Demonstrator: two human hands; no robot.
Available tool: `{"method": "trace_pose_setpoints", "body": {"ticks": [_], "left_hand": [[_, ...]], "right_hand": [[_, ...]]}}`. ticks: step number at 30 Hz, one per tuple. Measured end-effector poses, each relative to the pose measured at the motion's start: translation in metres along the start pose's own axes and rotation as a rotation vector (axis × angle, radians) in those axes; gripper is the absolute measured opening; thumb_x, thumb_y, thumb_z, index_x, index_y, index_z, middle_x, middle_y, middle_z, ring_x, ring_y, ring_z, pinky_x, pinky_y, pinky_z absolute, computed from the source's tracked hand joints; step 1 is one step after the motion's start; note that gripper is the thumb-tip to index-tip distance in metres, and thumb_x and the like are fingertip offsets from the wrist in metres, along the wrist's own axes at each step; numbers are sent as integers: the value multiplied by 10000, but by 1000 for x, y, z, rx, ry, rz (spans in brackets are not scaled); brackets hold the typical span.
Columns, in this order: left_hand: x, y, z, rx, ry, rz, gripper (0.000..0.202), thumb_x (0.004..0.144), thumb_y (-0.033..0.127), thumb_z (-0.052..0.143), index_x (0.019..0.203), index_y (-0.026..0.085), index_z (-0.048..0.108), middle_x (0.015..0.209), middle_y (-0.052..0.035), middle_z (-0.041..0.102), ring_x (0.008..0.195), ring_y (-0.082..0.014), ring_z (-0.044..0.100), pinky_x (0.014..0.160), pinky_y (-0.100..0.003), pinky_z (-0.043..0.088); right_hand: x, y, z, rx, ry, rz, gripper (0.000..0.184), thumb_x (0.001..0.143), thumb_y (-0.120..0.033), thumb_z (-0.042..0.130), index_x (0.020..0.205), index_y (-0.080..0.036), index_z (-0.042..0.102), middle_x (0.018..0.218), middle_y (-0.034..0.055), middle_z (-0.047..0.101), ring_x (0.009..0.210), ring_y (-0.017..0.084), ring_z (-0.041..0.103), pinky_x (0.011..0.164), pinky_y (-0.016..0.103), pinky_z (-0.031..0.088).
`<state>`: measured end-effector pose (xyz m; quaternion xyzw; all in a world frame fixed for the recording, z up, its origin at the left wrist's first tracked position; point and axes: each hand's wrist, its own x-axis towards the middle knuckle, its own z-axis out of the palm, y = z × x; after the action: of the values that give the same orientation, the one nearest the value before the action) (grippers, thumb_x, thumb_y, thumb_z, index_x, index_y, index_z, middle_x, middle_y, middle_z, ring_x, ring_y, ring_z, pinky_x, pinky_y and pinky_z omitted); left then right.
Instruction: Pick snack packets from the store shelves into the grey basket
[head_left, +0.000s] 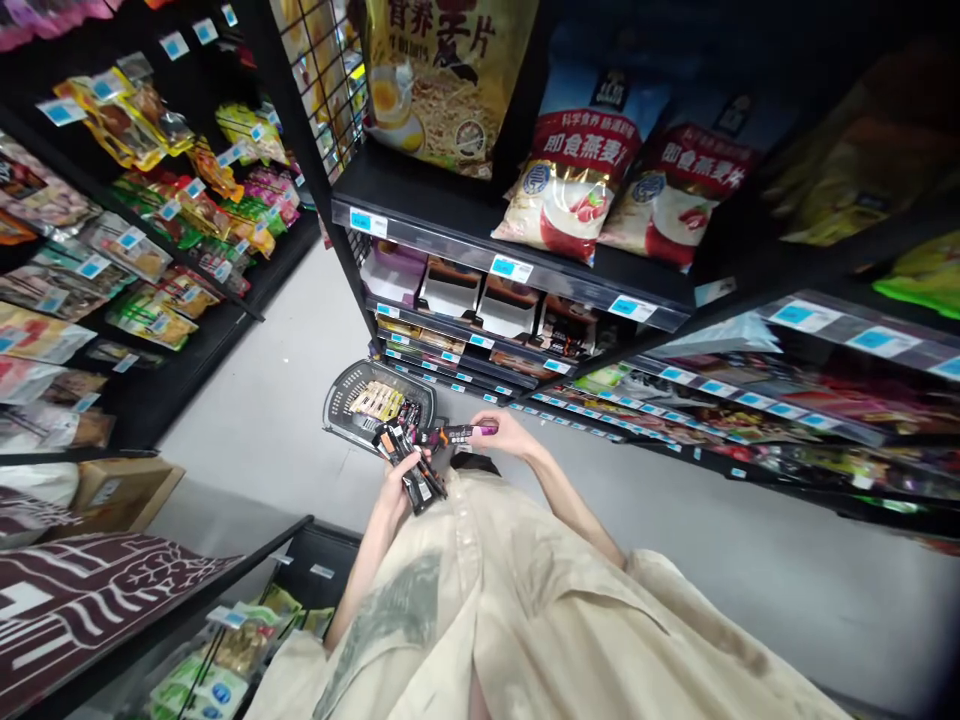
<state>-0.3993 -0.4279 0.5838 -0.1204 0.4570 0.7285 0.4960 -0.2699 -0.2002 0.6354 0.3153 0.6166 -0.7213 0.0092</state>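
Observation:
My left hand (399, 484) is wrapped round a bunch of slim black packets (420, 480) with orange and white print. Between the fingers of my right hand (504, 433) is the end of a long, thin dark packet (454, 434) with purple ends, held level, its far end close to the bunch. Just beyond both hands is a grey shopping basket (337, 385), with yellow-and-white packs (377, 400) and more small dark packets inside. Whether the basket rests on the floor is hard to tell.
Ahead stands a black shelf (435, 205) with large oatmeal bags (570, 160) and open display boxes (450, 290) beneath. Snack shelves (202, 230) line the left. A cardboard box (124, 490) sits at lower left. Grey floor (262, 400) shows between the shelves.

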Motion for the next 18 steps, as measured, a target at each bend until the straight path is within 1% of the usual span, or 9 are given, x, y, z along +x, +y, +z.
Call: {"method": "trace_pose_setpoints", "body": {"ticks": [2, 3, 5, 7, 8, 10, 12, 14, 18], "left_hand": [[2, -2, 5, 24, 11, 14, 521, 608, 313, 942, 1034, 136, 701, 871, -80, 780, 734, -223, 735, 657, -334, 590], [3, -2, 8, 26, 10, 25, 546, 608, 308, 942, 1068, 138, 702, 881, -79, 780, 747, -225, 735, 665, -333, 585], [5, -2, 14, 8, -11, 53, 626, 614, 277, 937, 1174, 156, 687, 938, -75, 783, 783, -218, 737, 715, -332, 584], [8, -1, 20, -18, -32, 74, 689, 626, 252, 929, 1257, 177, 663, 1029, -76, 780, 805, -200, 734, 764, -330, 584], [10, -1, 23, -30, -36, 79, 703, 632, 244, 925, 1279, 186, 656, 1072, -77, 775, 809, -193, 732, 772, -328, 583], [15, -1, 27, -44, -37, 80, 707, 643, 241, 920, 1295, 199, 651, 1116, -76, 765, 807, -186, 727, 765, -326, 581], [20, -2, 31, -47, -43, 65, 694, 649, 254, 919, 1288, 198, 653, 1089, -73, 765, 800, -189, 726, 761, -328, 578], [26, -4, 35, -38, -52, 38, 669, 652, 280, 920, 1260, 180, 660, 1018, -68, 764, 785, -192, 727, 762, -330, 574], [37, -6, 49, -24, -24, 3, 580, 649, 296, 921, 1156, 157, 679, 902, -40, 749, 735, -173, 714, 713, -302, 564]], "right_hand": [[1, -3, -11, 12, 0, -37, 448, 570, -395, 963, 890, -161, 755, 731, 9, 731, 620, 149, 679, 600, 254, 551], [2, -5, -15, 50, 31, -58, 469, 560, -384, 974, 917, -162, 765, 774, 20, 751, 670, 159, 699, 640, 262, 563], [7, -6, -24, 191, 169, -96, 488, 536, -388, 998, 901, -168, 760, 844, 47, 781, 767, 185, 730, 701, 283, 582], [15, -6, -33, 357, 335, -117, 480, 538, -436, 1004, 839, -179, 732, 882, 68, 800, 813, 203, 747, 716, 299, 589], [19, -5, -37, 422, 408, -123, 478, 540, -459, 1002, 811, -183, 720, 890, 71, 805, 801, 199, 748, 706, 298, 587], [27, -3, -48, 505, 512, -132, 480, 520, -464, 1007, 778, -189, 710, 873, 60, 805, 727, 170, 727, 663, 280, 574], [34, 0, -60, 555, 570, -138, 470, 509, -436, 1010, 772, -189, 709, 849, 44, 800, 673, 142, 701, 640, 263, 565], [40, 3, -72, 595, 613, -141, 451, 528, -415, 1001, 771, -189, 695, 853, 42, 799, 681, 137, 705, 663, 260, 581], [56, 8, -98, 654, 704, -160, 435, 576, -350, 982, 779, -197, 629, 916, 50, 802, 802, 167, 754, 808, 304, 640]]}}
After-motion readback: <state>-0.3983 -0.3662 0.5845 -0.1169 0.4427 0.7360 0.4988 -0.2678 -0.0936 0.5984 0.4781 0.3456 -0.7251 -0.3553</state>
